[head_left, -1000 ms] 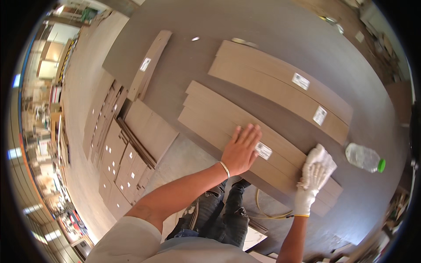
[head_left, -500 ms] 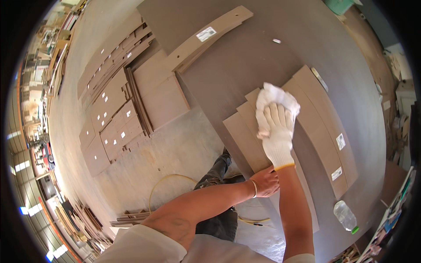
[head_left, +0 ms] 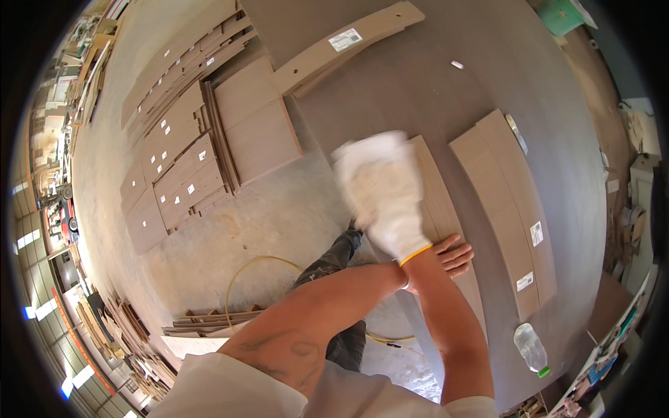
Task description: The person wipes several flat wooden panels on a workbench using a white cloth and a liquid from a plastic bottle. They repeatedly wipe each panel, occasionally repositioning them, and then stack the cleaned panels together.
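Note:
My right hand [head_left: 394,216], in a white knit glove with a yellow cuff, is over the left end of a long brown board [head_left: 446,209]. A white cloth [head_left: 369,146] is bunched in it; motion smears the fingers and cloth. My bare left hand [head_left: 456,256] lies on the same board with fingers apart, partly hidden behind my right forearm, which crosses over it. Beneath the board is a large dark brown sheet [head_left: 390,90]. Two curved brown boards [head_left: 509,202] with white labels lie together to the right.
Another curved board [head_left: 348,42] lies at the far edge. A clear bottle [head_left: 531,347] with a green cap lies at the near right. Many labelled brown pieces [head_left: 181,153] cover the floor at left. A yellow hose [head_left: 240,268] curves on the floor beside my legs.
My gloved right hand has swept left with the cloth, from the middle of the boards to their left edge. My left hand has moved slightly right, its fingers now stretched out on the board.

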A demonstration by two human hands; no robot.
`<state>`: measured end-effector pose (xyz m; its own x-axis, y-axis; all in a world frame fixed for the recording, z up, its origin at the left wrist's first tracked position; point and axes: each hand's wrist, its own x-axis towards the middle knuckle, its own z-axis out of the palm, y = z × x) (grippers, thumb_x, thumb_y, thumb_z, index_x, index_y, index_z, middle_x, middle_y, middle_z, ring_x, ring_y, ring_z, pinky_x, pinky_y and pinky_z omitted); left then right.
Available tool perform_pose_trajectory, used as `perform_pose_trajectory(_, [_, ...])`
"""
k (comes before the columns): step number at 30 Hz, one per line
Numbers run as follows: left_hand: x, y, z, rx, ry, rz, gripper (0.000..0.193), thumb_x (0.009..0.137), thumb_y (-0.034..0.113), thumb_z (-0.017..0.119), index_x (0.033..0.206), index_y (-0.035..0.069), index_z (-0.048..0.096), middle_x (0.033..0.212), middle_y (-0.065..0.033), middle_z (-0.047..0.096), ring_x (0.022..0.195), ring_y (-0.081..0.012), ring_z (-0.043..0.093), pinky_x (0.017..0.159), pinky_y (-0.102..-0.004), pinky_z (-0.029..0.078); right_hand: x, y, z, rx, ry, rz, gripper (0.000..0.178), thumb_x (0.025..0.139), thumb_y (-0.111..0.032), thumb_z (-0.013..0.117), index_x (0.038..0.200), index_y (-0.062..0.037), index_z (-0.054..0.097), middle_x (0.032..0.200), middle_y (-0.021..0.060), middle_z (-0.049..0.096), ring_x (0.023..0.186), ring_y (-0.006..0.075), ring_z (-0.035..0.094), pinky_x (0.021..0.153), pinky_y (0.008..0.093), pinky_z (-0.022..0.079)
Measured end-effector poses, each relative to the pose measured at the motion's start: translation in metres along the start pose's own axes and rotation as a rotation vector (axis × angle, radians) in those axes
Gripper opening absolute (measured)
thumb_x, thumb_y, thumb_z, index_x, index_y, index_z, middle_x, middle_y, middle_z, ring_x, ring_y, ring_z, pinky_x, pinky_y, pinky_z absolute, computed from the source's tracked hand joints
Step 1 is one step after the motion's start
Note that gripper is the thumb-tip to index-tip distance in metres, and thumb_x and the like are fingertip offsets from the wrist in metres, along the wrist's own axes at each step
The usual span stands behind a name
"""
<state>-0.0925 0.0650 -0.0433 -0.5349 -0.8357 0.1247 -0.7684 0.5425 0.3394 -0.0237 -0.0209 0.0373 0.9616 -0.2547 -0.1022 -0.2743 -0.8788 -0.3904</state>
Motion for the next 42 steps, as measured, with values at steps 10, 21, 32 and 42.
perform_pose_trajectory(10, [0.007, 0.008, 0.003, -0.054, -0.112, -0.079, 0.074, 0.109, 0.045, 0.037, 0.166, 0.0, 0.028, 0.178, -0.0188, 0.021, 0.167, -0.0352, 0.013, 0.133, -0.0666, 0.005, -0.005, 0.019, 0.008, 0.187, 0.403, -0.319, 0.032, 0.08, -0.021, 0.072, 0.112, -0.0197, 0.075, 0.119, 0.0041, 0.07, 0.125, 0.0284, 0.061, 0.109, 0.0466, 0.048])
perform_pose_trajectory(21, [0.004, 0.004, 0.011, 0.025, 0.032, -0.034, 0.086, 0.106, 0.057, 0.039, 0.168, -0.001, 0.023, 0.18, -0.0213, 0.01, 0.167, -0.0383, 0.006, 0.131, -0.0706, 0.0, -0.009, -0.002, 0.014, 0.118, 0.242, -0.237, 0.041, 0.085, -0.022, 0.07, 0.124, -0.0112, 0.07, 0.138, 0.0042, 0.064, 0.136, 0.0258, 0.054, 0.113, 0.0405, 0.044])
perform_pose_trajectory(32, [0.002, 0.002, -0.004, 0.148, -0.026, -0.02, 0.072, 0.106, 0.045, 0.04, 0.166, 0.005, 0.034, 0.176, -0.0153, 0.028, 0.164, -0.0348, 0.022, 0.133, -0.0677, 0.012, 0.006, -0.001, 0.022, 0.155, 0.471, -0.138, 0.041, 0.08, -0.027, 0.065, 0.116, -0.0072, 0.072, 0.125, 0.008, 0.068, 0.128, 0.0296, 0.058, 0.117, 0.0476, 0.039])
perform_pose_trajectory(42, [0.007, -0.002, 0.001, 0.128, -0.022, 0.001, 0.074, 0.107, 0.047, 0.037, 0.167, 0.004, 0.032, 0.178, -0.0179, 0.021, 0.166, -0.0366, 0.017, 0.132, -0.0694, 0.007, 0.032, 0.009, 0.009, 0.246, 0.411, -0.12, 0.038, 0.078, -0.019, 0.069, 0.114, -0.0084, 0.074, 0.121, 0.0081, 0.07, 0.128, 0.0307, 0.059, 0.115, 0.0447, 0.044])
